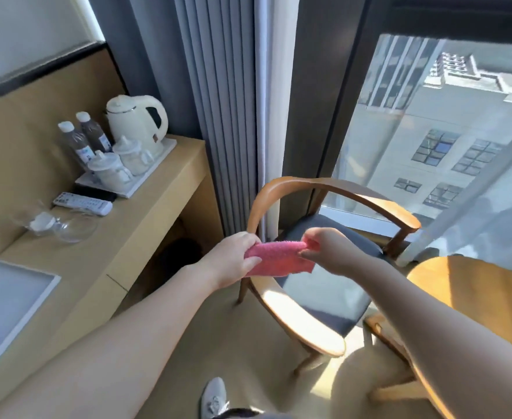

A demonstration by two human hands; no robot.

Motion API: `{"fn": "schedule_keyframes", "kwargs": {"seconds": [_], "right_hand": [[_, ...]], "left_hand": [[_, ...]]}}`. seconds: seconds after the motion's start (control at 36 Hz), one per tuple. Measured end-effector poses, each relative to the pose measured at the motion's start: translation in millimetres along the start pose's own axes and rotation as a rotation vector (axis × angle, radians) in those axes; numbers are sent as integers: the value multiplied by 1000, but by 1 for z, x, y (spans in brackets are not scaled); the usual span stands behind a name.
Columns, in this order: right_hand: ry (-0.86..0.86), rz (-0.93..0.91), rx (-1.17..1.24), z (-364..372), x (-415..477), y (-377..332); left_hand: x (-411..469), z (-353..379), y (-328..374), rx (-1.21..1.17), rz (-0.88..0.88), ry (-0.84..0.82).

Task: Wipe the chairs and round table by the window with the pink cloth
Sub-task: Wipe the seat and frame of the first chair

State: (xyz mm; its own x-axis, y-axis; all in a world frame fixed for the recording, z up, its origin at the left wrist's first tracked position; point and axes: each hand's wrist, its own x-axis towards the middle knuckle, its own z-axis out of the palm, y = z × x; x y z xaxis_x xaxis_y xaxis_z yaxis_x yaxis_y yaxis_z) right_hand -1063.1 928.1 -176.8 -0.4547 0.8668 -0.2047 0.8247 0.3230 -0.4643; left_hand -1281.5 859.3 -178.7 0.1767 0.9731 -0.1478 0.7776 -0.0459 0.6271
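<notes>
The pink cloth [278,257] is stretched between both hands above the near armrest of a wooden chair [285,300] with a dark blue seat. My left hand [233,257] grips its left end. My right hand [324,247] pinches its right end. The chair stands by the window, its curved back toward the glass. The round wooden table [472,294] shows at the right edge, partly hidden behind my right forearm.
A desk [145,237] on the left carries a tray with a white kettle [136,122], two water bottles, lidded cups, a remote [82,203] and glassware. Grey curtains [218,101] hang behind the chair. My shoe [215,397] is on the beige floor.
</notes>
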Motion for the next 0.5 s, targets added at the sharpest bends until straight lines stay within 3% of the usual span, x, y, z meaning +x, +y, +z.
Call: {"fn": "schedule_keyframes", "kwargs": {"seconds": [0.17,0.31,0.39,0.5], "right_hand": [[-39,-80,20,-6,-41,45],[-49,-161,50,1,-69,61],[-27,-114,91,9,-79,66],[-243,-74,297,19,-90,69]], "left_hand": [[-25,62,57,-196,-110,-69],[-42,97,84,-262,-98,-86],[-51,111,89,-272,-80,-45],[-60,121,89,-215,-49,79]]}}
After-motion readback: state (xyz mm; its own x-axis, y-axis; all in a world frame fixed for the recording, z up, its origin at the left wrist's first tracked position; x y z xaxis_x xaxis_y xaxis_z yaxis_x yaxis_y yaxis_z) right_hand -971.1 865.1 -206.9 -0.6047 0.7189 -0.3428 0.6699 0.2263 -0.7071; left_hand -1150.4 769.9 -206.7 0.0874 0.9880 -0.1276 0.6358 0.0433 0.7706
